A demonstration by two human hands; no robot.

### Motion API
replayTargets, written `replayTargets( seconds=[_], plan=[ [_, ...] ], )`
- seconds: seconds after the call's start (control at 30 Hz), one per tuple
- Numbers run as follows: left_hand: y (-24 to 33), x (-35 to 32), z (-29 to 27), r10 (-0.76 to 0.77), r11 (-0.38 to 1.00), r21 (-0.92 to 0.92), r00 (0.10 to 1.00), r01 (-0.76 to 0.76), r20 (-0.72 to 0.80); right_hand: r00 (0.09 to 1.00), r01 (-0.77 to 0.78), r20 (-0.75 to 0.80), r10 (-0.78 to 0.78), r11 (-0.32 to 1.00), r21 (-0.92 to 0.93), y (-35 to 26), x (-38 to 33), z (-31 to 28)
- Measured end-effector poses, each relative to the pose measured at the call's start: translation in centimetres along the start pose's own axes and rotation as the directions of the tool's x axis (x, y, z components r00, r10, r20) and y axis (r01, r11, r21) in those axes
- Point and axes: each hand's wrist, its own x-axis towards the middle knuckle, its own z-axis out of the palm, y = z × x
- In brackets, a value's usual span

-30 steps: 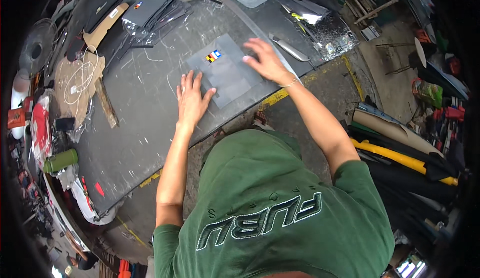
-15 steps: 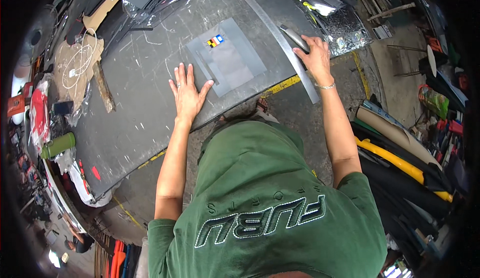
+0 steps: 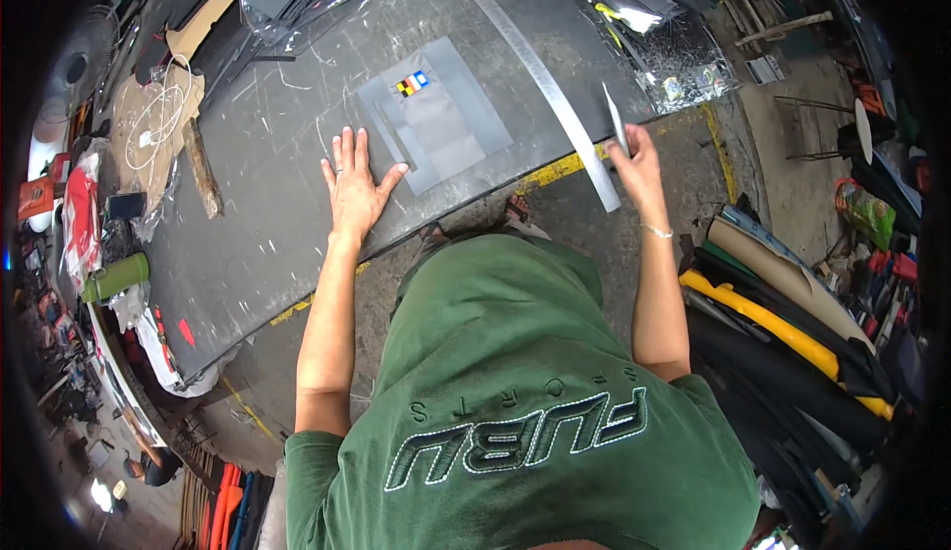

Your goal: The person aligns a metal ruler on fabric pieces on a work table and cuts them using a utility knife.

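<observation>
My left hand [image 3: 357,188] lies flat on the dark worktable [image 3: 282,203], fingers spread. Beside it is a grey rectangular sheet [image 3: 480,114] carrying a small multicoloured label [image 3: 411,83] and a narrow dark strip [image 3: 398,142] along its left side. My right hand [image 3: 639,168] is raised at the table's front edge, closed around a slim grey knife [image 3: 613,114] that points up and away from me. Between the sheet and that hand lies a long metal ruler [image 3: 543,79], its near end jutting past the table edge.
Stacked dark sheets [image 3: 307,5] and clear plastic [image 3: 684,64] cover the far table. At left are cardboard [image 3: 144,149] with white cord, a wood piece [image 3: 203,168] and a green roll [image 3: 117,277]. Rolls of material [image 3: 783,332] lean at my right.
My right hand has picked the knife up off the table and drawn it toward me, turning it upright. The left hand stays flat on the table; the view has shifted slightly.
</observation>
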Motion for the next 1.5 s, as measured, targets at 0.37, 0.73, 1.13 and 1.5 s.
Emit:
replayTargets(
  seconds=[0.37, 0.73, 1.13, 1.5],
  plan=[
    [3.0, 4.2, -3.1, 0.364, 0.928, -0.102, 0.931, -0.359, 0.03, 0.996, 0.04, -0.056, -0.072, 0.897, -0.441, -0.5, -3.0, 1.5],
    [6.6, 2.8, -3.6, 0.234, 0.958, 0.139, 0.965, -0.25, 0.118, 0.982, -0.186, -0.086, 0.166, 0.904, -0.386, -5.5, -4.2, 0.5],
    [6.9, 2.2, -4.0, 0.194, 0.981, 0.021, 0.98, -0.195, 0.046, 0.966, -0.226, 0.009, 0.259, 0.86, -0.457, -3.6, -3.4, 2.6],
    [7.0, -2.9, -4.6, 0.181, 0.979, -0.11, 0.981, -0.172, 0.075, 0.981, -0.168, 0.031, 0.191, 0.918, -0.359, -2.1, -2.7, 2.4]
  ],
)
